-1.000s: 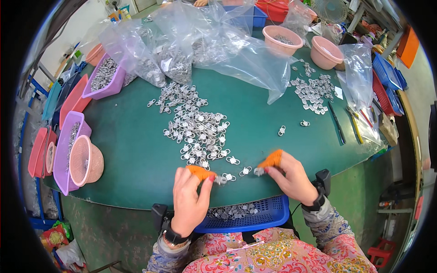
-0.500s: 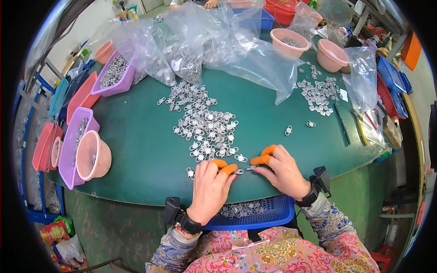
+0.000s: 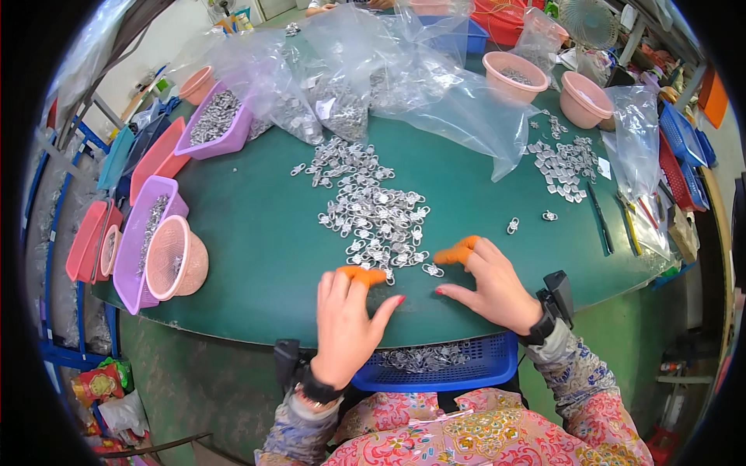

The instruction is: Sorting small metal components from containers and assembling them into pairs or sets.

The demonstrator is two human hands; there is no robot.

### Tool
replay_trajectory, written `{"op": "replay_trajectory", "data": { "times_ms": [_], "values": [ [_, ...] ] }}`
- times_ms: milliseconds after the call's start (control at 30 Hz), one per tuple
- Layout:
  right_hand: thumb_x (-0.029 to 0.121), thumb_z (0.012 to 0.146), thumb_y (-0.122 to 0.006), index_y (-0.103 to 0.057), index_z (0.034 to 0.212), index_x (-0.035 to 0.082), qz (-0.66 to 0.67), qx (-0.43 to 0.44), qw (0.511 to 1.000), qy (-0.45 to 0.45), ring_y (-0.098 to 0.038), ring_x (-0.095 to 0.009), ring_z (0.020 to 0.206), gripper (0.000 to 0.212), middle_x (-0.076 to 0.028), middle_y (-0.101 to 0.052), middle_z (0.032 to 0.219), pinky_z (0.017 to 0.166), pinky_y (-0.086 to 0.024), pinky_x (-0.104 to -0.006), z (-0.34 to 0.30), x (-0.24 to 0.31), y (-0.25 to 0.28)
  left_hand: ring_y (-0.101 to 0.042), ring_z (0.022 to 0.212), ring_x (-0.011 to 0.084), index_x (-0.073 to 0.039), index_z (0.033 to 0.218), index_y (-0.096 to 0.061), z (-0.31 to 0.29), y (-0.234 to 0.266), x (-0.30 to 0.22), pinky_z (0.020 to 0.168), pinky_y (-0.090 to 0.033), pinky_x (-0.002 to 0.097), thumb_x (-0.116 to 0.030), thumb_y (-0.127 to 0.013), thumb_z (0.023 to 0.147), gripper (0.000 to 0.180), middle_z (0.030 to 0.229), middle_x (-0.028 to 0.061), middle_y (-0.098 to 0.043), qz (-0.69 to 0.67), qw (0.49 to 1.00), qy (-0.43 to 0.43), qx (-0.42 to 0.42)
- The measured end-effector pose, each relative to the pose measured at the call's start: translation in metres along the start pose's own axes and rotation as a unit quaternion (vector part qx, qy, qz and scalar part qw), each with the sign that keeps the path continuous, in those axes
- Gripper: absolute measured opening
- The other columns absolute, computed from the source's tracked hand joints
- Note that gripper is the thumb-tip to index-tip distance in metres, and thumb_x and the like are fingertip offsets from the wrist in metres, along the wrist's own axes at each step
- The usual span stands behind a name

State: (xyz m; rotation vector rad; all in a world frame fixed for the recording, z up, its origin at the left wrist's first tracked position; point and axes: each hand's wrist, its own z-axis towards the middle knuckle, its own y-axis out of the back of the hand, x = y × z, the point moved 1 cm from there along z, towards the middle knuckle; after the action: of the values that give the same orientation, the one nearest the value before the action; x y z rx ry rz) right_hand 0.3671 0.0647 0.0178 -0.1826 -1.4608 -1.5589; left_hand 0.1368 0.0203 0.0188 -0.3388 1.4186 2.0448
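Observation:
My left hand has its thumb and orange-capped forefinger apart, with no part between them. The forefinger's tip is at a small silver metal link on the near edge of a pile. My right hand is open too, orange-covered fingers and thumb spread. Just left of its fingertips lies another silver link; I cannot tell whether they touch. The pile of silver links stretches away from my hands over the green tabletop. Below the table's front edge sits a blue basket holding many similar parts.
Clear plastic bags of parts cover the far side. Purple trays and a pink basket stand at left. Flat silver pieces, pink bowls and thin tools are at right. Two loose links lie right of the pile.
My hands have drawn apart, and the small parts pinched in them are gone from the fingers. My left hand has opened and reached to the pile's near edge. The view has shifted slightly.

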Motion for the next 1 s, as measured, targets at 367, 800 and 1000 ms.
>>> {"op": "replay_trajectory", "data": {
  "times_ms": [367, 800, 1000],
  "values": [
    [0.014, 0.087, -0.073, -0.073, 0.100, 0.008, -0.050, -0.059, 0.997, -0.016, -0.059, -0.029, 0.091, 0.014, -0.008, -0.060, 0.095, 0.081, -0.050, -0.0391, 0.005, -0.023, -0.015, -0.054, 0.085, 0.0284, -0.005, 0.093, -0.075, 0.003, -0.010, 0.019, 0.076, -0.041, 0.0421, -0.007, -0.076, 0.083, 0.010, 0.089, 0.0081, -0.064, 0.032, 0.996, -0.003, -0.082],
    [0.019, 0.084, -0.078, -0.067, 0.112, 0.006, -0.042, -0.013, 0.998, 0.053, -0.057, -0.032, 0.099, 0.034, -0.011, -0.059, 0.104, 0.086, -0.049, -0.0408, 0.028, -0.008, -0.011, -0.054, 0.093, 0.0330, -0.003, 0.101, -0.073, 0.015, -0.008, 0.010, 0.082, -0.046, 0.0413, -0.010, -0.080, 0.079, 0.024, 0.096, 0.0104, -0.063, -0.015, 1.000, -0.007, -0.016],
    [0.017, 0.085, -0.076, -0.067, 0.103, 0.004, -0.106, -0.024, 0.993, 0.052, -0.056, -0.031, 0.097, 0.025, -0.011, -0.057, 0.101, 0.085, -0.049, -0.0399, 0.027, -0.022, -0.026, -0.052, 0.094, 0.0319, -0.004, 0.093, -0.074, 0.027, -0.030, 0.016, 0.082, -0.044, 0.0420, -0.008, -0.080, 0.078, 0.016, 0.093, 0.0109, -0.058, 0.051, 0.997, -0.029, -0.048]
  ]
}}
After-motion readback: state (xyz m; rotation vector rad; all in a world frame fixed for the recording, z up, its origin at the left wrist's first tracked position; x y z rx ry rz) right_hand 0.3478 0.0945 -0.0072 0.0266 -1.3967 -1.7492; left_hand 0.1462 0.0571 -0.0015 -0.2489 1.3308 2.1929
